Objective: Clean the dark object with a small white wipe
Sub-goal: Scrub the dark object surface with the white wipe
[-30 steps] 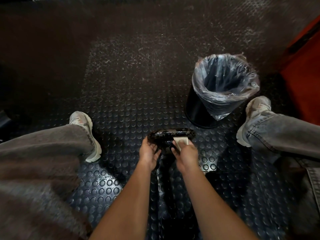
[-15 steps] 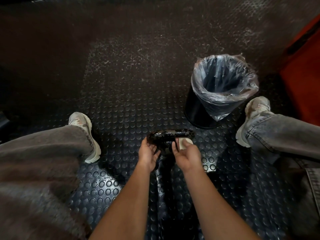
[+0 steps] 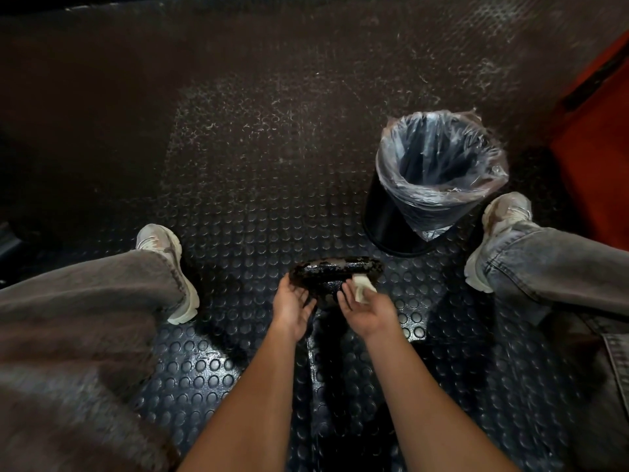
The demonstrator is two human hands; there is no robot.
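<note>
- Between the knees, just above the floor [image 3: 258, 185], the dark object [image 3: 335, 272] is held with its long axis running left to right across the view, glossy and mottled on top.
- Left hand [image 3: 294, 303] cups the object's left end from the near side, fingers curled under it; this is the steadying hand.
- Right hand [image 3: 366, 310] is at the right end, pinching the wipe [image 3: 363, 287] between thumb and fingers; the wipe touches the object's near right edge.
- Most of the top surface lies to the left of the wipe, so my guess is the next stroke would run leftward along the long axis, toward the left hand.
- Both hands are on the object; the right is the working one, and the left end is partly covered by the left hand, so that part may need a shifted hold to be reached.
- Bin [image 3: 401, 219] stands on the floor beyond the right hand, near the right shoe [image 3: 500, 219]; it is lined with a clear bag [image 3: 476, 158].
- Nothing shows inside the bag; its bottom is dark.
</note>
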